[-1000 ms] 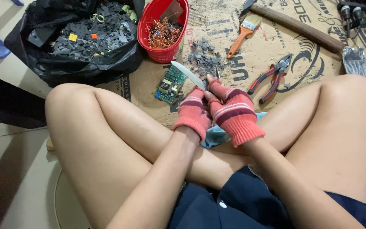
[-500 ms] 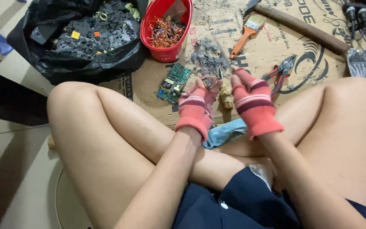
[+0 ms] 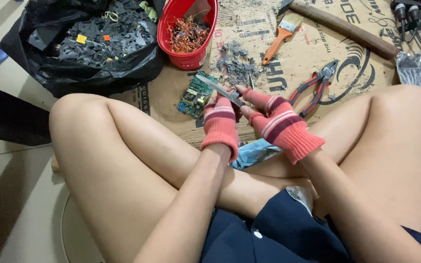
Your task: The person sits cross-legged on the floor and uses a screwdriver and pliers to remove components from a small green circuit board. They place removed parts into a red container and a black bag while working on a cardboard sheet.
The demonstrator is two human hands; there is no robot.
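Both hands have closed together; right hand [image 3: 276, 119] fingers pinching knife [image 3: 219, 89], left hand [image 3: 220, 122] fisted.

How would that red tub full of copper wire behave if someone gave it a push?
The red tub would probably slide on the flat cardboard rather than tip, as it looks squat. The copper wire is a loose, springy tangle, so it seems light, and strands might snag or spill over.

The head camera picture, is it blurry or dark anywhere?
Head view: mostly sharp and evenly lit; the gloved left hand and right hand look crisp, holding a metal blade. The black bag is dark, with little detail in its folds. The left edge falls into shadow. The knees look stretched by the wide lens.
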